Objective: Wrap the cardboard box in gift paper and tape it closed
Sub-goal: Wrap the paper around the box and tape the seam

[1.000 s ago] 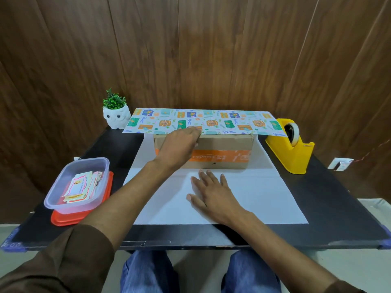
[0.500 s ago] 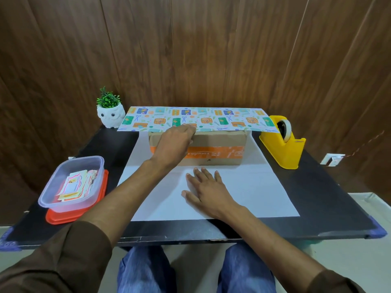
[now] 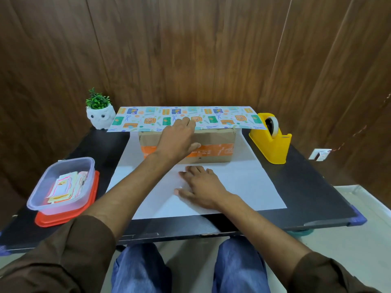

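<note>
The cardboard box (image 3: 211, 142) sits at 12 o'clock on the black bench (image 3: 306, 187), standing on the white underside of the gift paper (image 3: 243, 187). The paper's printed far edge is folded forward over the box top. The left hand (image 3: 176, 141) presses that flap down with straight fingers and its thumb against the box front, its grip slack. The right hand (image 3: 201, 185) lies flat on the white sheet at 6 o'clock of the box, gripping nothing. A yellow tape dispenser (image 3: 270, 144) stands at 2 o'clock, an owl planter (image 3: 99, 115) at 10 o'clock, and a clear plastic container (image 3: 63, 185) at 8 o'clock.
</note>
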